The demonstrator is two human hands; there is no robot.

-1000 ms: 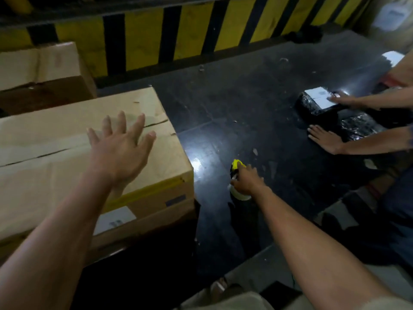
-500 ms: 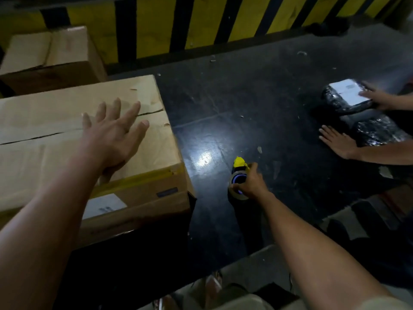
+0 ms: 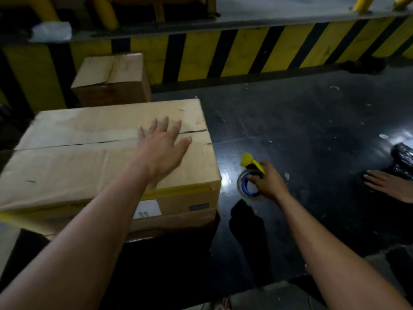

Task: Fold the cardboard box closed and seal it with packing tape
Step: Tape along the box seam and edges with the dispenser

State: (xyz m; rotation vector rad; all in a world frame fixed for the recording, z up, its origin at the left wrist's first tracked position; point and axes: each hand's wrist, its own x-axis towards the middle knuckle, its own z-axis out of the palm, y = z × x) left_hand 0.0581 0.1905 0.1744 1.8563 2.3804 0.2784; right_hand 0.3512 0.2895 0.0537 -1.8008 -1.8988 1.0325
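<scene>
While both bare forearms reached forward from the bottom of the view, the left hand [image 3: 164, 151] lay released, fingers straight and spread, palm down on top of the cardboard box [image 3: 78, 166]. It rested near the box's right end, with the fingertips across the seam where the two folded-down flaps met in a thin dark line. The box took up the left half of the view, with a white label [image 3: 147, 209] on its near side and a yellow strip along the top edge above it.

Just right of the box's near right corner, the right hand [image 3: 269, 183] was grasping the packing tape [image 3: 244, 190], fingers curled through the roll's blue core and a yellow dispenser piece sticking up behind. Whether the roll touched the dark glossy floor [image 3: 301, 121] could not be told.

Farther right, another person's hand [image 3: 388, 184] lay flat on the floor beside a black wrapped parcel [image 3: 403, 157]. Behind the big box stood a smaller carton [image 3: 111, 79], set against a yellow-and-black striped barrier [image 3: 245, 52].
</scene>
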